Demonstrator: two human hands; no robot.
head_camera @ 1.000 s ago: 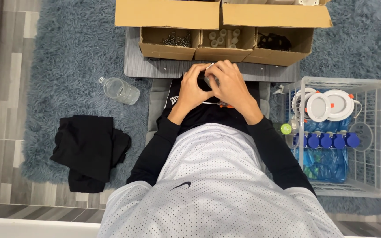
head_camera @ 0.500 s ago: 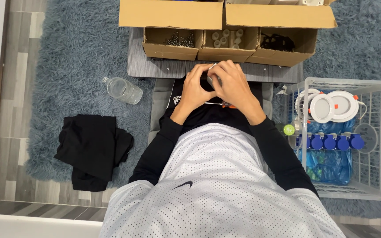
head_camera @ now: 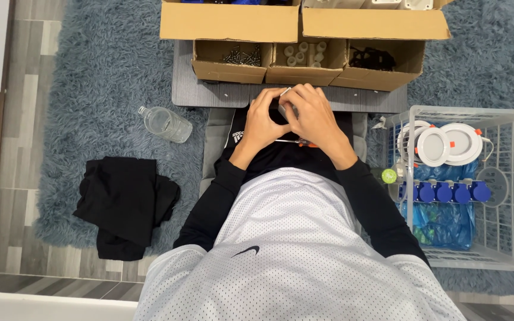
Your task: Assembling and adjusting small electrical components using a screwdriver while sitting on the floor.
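Both my hands meet over my lap, just in front of a low grey board [head_camera: 209,92]. My left hand [head_camera: 263,119] and my right hand [head_camera: 313,116] are curled together around a small dark part [head_camera: 282,109] that is mostly hidden by the fingers. A thin screwdriver with an orange handle [head_camera: 297,142] lies across my lap under the hands. Three small cardboard trays sit on the board: one with screws [head_camera: 242,56], one with white plugs [head_camera: 302,52], one with black parts [head_camera: 371,58].
Two large cardboard boxes [head_camera: 304,21] stand behind the trays. A white wire basket [head_camera: 507,190] at right holds round white lamps, blue caps and a blue bag. A clear plastic bottle [head_camera: 165,123] and a black cloth [head_camera: 123,205] lie on the blue shaggy rug at left.
My hands stay closed on the small part, with only slight finger shifts. The view has drifted a little.
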